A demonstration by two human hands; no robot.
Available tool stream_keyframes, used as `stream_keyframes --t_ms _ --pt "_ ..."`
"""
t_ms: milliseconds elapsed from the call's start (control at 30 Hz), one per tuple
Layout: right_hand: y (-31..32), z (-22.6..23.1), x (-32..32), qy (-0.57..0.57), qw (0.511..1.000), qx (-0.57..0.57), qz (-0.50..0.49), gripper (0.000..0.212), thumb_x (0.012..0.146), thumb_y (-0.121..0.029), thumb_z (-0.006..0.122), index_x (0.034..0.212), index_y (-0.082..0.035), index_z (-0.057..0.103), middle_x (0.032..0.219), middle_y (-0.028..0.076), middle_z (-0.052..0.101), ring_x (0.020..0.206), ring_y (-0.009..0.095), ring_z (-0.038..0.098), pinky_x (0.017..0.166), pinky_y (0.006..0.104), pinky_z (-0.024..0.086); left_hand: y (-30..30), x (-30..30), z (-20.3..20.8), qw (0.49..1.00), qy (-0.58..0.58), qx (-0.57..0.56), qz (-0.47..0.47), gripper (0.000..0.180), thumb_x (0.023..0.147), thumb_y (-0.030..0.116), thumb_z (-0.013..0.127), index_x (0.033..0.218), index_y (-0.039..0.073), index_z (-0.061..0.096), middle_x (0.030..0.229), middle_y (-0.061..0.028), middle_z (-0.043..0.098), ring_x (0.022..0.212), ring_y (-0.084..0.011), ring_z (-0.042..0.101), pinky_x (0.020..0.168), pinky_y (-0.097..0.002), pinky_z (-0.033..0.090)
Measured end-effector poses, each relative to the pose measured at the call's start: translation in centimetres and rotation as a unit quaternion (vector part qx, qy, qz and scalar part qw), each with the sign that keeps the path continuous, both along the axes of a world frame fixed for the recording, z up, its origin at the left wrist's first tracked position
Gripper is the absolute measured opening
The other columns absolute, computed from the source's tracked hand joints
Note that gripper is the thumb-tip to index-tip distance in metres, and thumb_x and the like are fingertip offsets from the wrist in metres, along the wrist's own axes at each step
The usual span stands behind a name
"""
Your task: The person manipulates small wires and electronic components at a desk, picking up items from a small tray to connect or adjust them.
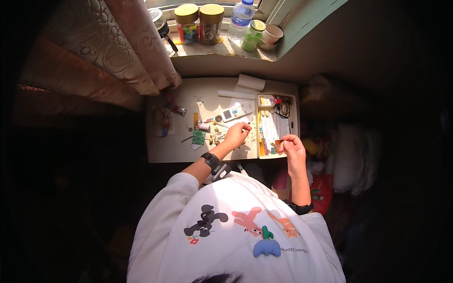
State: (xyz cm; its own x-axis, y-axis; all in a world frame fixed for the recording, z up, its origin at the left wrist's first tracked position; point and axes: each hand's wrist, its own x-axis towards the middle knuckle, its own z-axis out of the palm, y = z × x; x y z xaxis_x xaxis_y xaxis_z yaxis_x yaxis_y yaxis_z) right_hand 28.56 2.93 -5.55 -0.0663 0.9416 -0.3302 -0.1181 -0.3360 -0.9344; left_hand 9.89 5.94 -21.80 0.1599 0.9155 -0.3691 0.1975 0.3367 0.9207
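My left hand (238, 135) is over the middle of the white table, its thumb and fingertips pinched together; whatever is between them is too small to make out. Small gold and metal bits lie scattered beside that wrist, next to a green patterned block (198, 137). Just beyond the hand rests a white remote control (237, 112). My right hand (295, 150) is raised at the near right corner of a shallow white tray (259, 155), fingers also pinched. A small brownish-orange piece (278, 144) shows by its fingertips; whether it is held, I cannot tell.
Inside the tray are a white bottle (267, 101), a coiled black cable (282, 110) and pen-like sticks. Rolled white paper (251, 82) sits at the table's back. Two gold-lidded jars (210, 29) and a water bottle (241, 21) stand on the windowsill. A curtain (134, 47) hangs at left.
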Motion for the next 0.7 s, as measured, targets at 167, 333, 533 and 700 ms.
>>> stream_keyframes --t_ms 167,333,533,700 --pt "-1.6 -1.2 2.0 -0.018 0.999 -0.018 -0.032 0.013 0.087 -0.006 0.052 0.098 0.001 0.051 0.071 0.003 0.053 0.066 0.01 0.051 0.061 0.0214 0.042 0.4 1.6 -4.9 0.942 0.253 0.174 -0.132 0.017 0.072 0.009 0.056 0.086 0.007 0.066 0.082 -0.012 0.057 0.081 -0.0298 0.057 0.073 -0.042 0.046" --pt "-3.6 -1.8 3.7 -0.016 0.995 -0.047 -0.083 0.011 0.087 -0.005 0.053 0.097 0.0 0.053 0.074 0.004 0.055 0.064 0.009 0.052 0.06 0.0206 0.044 0.0 4.8 -7.7 0.911 0.296 0.236 -0.163 0.014 0.069 0.01 0.058 0.082 0.01 0.063 0.084 -0.0104 0.055 0.088 -0.0282 0.053 0.075 -0.0397 0.042" --pt "-6.0 -2.0 5.8 -0.039 0.987 -0.085 -0.129 0.009 0.088 -0.006 0.053 0.096 -0.002 0.053 0.071 0.002 0.055 0.063 0.008 0.051 0.059 0.0192 0.042 0.0 6.3 -7.3 0.904 0.333 0.237 -0.128 0.029 0.064 0.012 0.065 0.091 0.01 0.057 0.087 -0.0084 0.052 0.089 -0.0262 0.049 0.078 -0.0389 0.038" --pt "-6.4 -1.8 6.0 -0.03 0.985 -0.104 -0.134 0.012 0.087 -0.005 0.05 0.099 -0.001 0.051 0.072 0.004 0.054 0.065 0.01 0.051 0.063 0.0212 0.042 0.1 6.3 -8.2 0.894 0.343 0.252 -0.14 0.01 0.073 0.013 0.053 0.081 0.011 0.059 0.084 -0.0066 0.05 0.087 -0.0239 0.049 0.077 -0.0377 0.037"
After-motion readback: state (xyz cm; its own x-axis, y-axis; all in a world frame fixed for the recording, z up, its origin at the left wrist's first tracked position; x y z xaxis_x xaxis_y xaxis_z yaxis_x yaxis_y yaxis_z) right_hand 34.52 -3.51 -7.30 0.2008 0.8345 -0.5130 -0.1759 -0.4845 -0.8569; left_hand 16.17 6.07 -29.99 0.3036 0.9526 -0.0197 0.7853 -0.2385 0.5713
